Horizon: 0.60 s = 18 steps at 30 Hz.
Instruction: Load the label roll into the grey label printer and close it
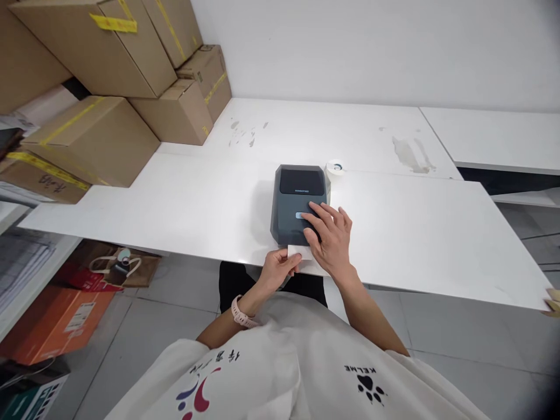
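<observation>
A dark grey label printer [289,221] with a black window on top sits on the white table, near its front edge. My left hand [280,265] pinches a white label strip [298,251] at the printer's front, with the thumb on top of the strip. Over the printer's right half lies my right hand [330,236], its fingers spread, holding nothing. One of its fingertips is at the small light-coloured button [299,215]; whether it presses cannot be made out. A white roll [335,167] stands behind the printer's right corner.
Cardboard boxes [91,140] with yellow tape are stacked at the table's left end. Grey stains [411,154] mark the white tabletop [196,204] at the back right. Below on the left are an orange box [56,321] and a paper bag [144,269].
</observation>
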{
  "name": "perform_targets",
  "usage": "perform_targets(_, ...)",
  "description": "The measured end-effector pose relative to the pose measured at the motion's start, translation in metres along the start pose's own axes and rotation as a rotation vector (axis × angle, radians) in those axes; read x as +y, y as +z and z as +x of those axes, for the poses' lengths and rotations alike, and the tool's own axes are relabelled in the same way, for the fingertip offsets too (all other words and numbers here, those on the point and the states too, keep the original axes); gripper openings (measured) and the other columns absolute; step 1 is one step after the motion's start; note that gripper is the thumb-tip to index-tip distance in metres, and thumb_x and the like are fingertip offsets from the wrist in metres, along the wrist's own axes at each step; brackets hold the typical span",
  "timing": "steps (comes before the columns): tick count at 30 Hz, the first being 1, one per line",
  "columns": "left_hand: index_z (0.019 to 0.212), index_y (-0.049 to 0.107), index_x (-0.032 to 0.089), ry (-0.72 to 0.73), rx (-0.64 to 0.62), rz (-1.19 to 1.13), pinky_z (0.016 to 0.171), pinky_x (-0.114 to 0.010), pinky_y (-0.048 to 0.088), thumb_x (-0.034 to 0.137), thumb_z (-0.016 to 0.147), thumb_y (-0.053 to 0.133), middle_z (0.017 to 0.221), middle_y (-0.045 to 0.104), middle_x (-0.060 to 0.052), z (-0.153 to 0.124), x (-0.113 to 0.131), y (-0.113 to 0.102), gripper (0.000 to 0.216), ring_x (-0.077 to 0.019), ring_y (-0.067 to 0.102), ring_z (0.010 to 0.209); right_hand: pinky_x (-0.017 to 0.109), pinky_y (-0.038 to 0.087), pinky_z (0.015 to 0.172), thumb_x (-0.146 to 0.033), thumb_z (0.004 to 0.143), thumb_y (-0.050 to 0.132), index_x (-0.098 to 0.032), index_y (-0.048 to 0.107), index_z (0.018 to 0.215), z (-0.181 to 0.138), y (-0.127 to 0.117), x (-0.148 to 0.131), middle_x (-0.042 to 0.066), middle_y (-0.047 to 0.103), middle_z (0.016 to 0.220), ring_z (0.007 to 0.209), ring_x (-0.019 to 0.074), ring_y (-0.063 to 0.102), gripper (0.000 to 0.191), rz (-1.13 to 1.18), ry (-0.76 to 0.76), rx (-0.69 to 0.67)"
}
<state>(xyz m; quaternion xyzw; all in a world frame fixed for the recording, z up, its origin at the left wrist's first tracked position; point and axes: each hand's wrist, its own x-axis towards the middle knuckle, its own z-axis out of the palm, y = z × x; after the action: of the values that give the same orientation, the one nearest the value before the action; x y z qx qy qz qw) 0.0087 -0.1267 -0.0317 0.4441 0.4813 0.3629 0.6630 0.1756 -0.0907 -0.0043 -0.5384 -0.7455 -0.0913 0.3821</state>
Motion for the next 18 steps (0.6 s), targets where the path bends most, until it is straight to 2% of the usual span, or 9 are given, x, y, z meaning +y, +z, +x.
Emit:
perform_targets(2,0.058,0.061,0.018,0.074,0.121,-0.007,0.053,-0.026,0.038,0.055,0.085,0.067,0.053,0.055,0.002,-0.001,-0.003,-0.005,0.046,-0.0091,0.046,0.049,0.052,0.021,0.124,-0.038,0.104,0.054,-0.029,0.069,0.121,0.003,-0.001,0.000,0.003,0.071,0.138,0.138,0.0270,0.055,0.025,-0.078,-0.030,-0.014)
perform_targets(4,0.055,0.055,0.020,0.218,0.346,-0.010,0.055,-0.027,0.040,0.052,0.092,0.059,0.053,0.051,0.002,-0.001,0.000,-0.011,0.049,-0.0102,0.046,0.052,0.055,0.015,0.126,-0.042,0.102,0.056,-0.030,0.068,0.119,0.003,0.000,0.002,0.002,0.070,0.139,0.144,0.0292,0.049,0.024,-0.077,-0.035,-0.042)
perform_targets(6,0.068,0.063,0.021,0.355,0.532,0.017,0.067,-0.028,0.049,0.048,0.096,0.055,0.069,0.062,-0.001,0.001,0.007,-0.016,0.040,-0.0135,0.057,0.067,0.059,0.016,0.126,-0.047,0.102,0.054,-0.031,0.066,0.122,0.000,0.002,0.003,0.004,0.063,0.148,0.150,0.0311,0.042,0.028,-0.028,0.004,-0.076)
perform_targets(7,0.083,0.070,0.023,0.387,0.566,0.046,0.077,-0.030,0.052,0.048,0.098,0.053,0.087,0.070,-0.003,0.002,0.011,-0.018,0.034,-0.0162,0.064,0.083,0.061,0.018,0.125,-0.049,0.102,0.052,-0.031,0.064,0.126,-0.004,0.003,0.004,0.006,0.057,0.154,0.152,0.0321,0.038,0.032,0.011,0.041,-0.085)
perform_targets(8,0.102,0.072,0.024,0.395,0.561,0.079,0.091,-0.032,0.053,0.049,0.099,0.051,0.109,0.073,-0.006,0.003,0.016,-0.020,0.033,-0.0189,0.066,0.103,0.063,0.021,0.123,-0.052,0.102,0.050,-0.031,0.061,0.131,-0.009,0.005,0.004,0.008,0.050,0.160,0.154,0.0331,0.036,0.037,0.059,0.087,-0.081)
perform_targets(10,0.134,0.064,0.028,0.369,0.470,0.132,0.113,-0.038,0.046,0.052,0.101,0.046,0.147,0.060,-0.007,0.004,0.023,-0.021,0.044,-0.0226,0.054,0.138,0.065,0.029,0.120,-0.054,0.103,0.045,-0.031,0.051,0.144,-0.021,0.007,0.002,0.013,0.038,0.166,0.155,0.0346,0.033,0.048,0.173,0.191,-0.041)
perform_targets(11,0.142,0.059,0.029,0.355,0.416,0.144,0.120,-0.039,0.040,0.054,0.102,0.044,0.156,0.052,-0.007,0.005,0.025,-0.021,0.050,-0.0233,0.046,0.147,0.066,0.031,0.119,-0.054,0.103,0.042,-0.031,0.043,0.150,-0.027,0.008,0.000,0.015,0.036,0.167,0.155,0.0345,0.034,0.053,0.232,0.243,-0.012)
perform_targets(14,0.149,0.053,0.029,0.380,0.332,0.136,0.127,-0.039,0.033,0.057,0.103,0.040,0.163,0.046,-0.006,0.006,0.033,-0.022,0.056,-0.0236,0.040,0.153,0.063,0.034,0.120,-0.052,0.106,0.035,-0.033,0.023,0.162,-0.038,0.008,-0.005,0.014,0.036,0.167,0.154,0.0315,0.036,0.061,0.378,0.357,0.048)
perform_targets(18,0.147,0.056,0.030,0.482,0.343,0.173,0.127,-0.040,0.033,0.059,0.102,0.039,0.162,0.048,-0.004,0.018,0.055,-0.026,0.056,-0.0254,0.040,0.154,0.057,0.039,0.120,-0.057,0.106,0.026,-0.033,0.014,0.166,-0.016,0.001,-0.004,0.012,0.032,0.169,0.155,0.0310,0.035,0.065,0.449,0.388,0.059)
